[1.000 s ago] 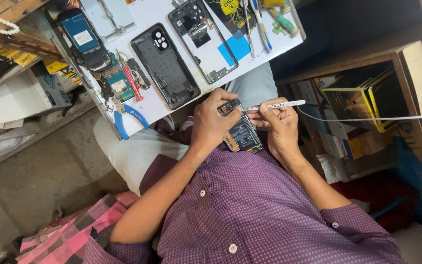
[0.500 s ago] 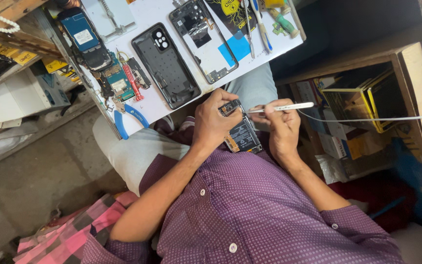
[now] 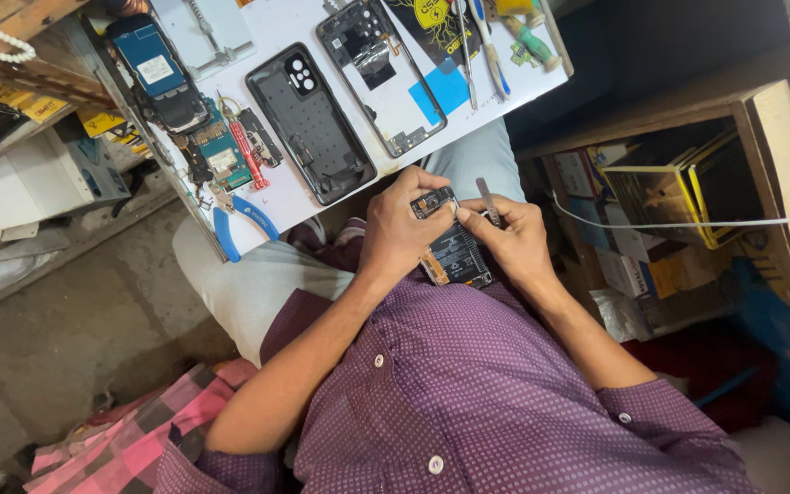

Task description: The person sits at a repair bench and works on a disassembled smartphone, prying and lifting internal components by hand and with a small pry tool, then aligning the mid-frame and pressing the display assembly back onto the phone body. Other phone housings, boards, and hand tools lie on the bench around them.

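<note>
- Left hand (image 3: 400, 233) is gripping the black opened phone body (image 3: 454, 252) at centre frame, long axis running down-right
- Right hand (image 3: 514, 242) is pinching a thin metal tool (image 3: 487, 198), probably tweezers, just right of it

The opened phone (image 3: 451, 245) sits at frame centre, over the person's lap, with the left hand (image 3: 401, 233) at its 9 o'clock and the right hand (image 3: 509, 240) at its 3 o'clock. The work board (image 3: 340, 91) lies at 12 o'clock; on it, the back cover (image 3: 311, 123) lies left of the phone frame (image 3: 378, 73), pliers (image 3: 235, 224) at the board's 7 o'clock edge. An open cabinet (image 3: 688, 192) stands at 3 o'clock.
</note>
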A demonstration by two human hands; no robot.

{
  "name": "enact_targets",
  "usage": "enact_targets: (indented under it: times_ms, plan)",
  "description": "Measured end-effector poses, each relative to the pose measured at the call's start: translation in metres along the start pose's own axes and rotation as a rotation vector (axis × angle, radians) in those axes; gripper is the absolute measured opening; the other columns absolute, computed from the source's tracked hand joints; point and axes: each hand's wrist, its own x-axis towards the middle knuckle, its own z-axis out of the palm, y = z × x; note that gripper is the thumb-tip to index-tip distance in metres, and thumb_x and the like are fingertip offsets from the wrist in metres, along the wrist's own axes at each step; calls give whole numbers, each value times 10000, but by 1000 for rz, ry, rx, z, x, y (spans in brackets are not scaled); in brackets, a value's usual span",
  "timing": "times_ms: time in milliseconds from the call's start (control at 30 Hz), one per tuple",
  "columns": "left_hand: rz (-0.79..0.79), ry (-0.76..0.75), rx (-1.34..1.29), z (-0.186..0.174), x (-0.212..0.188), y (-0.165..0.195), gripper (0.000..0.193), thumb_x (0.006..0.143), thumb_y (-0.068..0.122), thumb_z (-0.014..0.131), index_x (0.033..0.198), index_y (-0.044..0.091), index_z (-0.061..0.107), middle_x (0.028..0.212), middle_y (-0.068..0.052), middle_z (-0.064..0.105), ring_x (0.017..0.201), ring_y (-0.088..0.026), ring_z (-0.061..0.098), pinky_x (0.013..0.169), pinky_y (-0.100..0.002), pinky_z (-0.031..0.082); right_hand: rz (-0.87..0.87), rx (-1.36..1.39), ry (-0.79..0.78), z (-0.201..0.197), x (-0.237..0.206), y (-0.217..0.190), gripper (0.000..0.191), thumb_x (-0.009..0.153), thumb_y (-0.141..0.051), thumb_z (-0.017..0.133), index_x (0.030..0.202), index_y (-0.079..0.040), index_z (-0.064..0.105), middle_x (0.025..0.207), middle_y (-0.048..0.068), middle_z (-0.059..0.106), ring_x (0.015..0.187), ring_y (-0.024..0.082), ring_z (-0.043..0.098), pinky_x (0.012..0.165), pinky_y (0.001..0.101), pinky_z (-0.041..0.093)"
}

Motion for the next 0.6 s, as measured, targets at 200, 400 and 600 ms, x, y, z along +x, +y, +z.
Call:
enact_targets:
  times_ms: [200,400,600]
  plan:
    - [-3,-15,4,1,0,-1,258,845,115,754,1069,20,670,923,-107,784,861,-148,777,760,-292,592,-8,-63,51,1,2,5,184,929,-154,756,1025,-2,795,660,-66,568,633,4,468,550,208,342]
    - [29,-13,34,0,-1,-1,252,841,104,751,1063,16,669,923,-112,782,875,-177,789,765,-303,593,-11,-111,70,1,2,7,166,904,-148,756,993,-16,803,631,-63,589,605,1,489,525,211,353]
    - [56,-14,29,0,-1,0,260,837,104,745,1067,20,657,951,-116,773,932,-190,788,776,-310,596,-45,-103,51,1,3,5,159,914,-149,763,990,-15,801,638,-54,602,609,2,491,530,212,358]
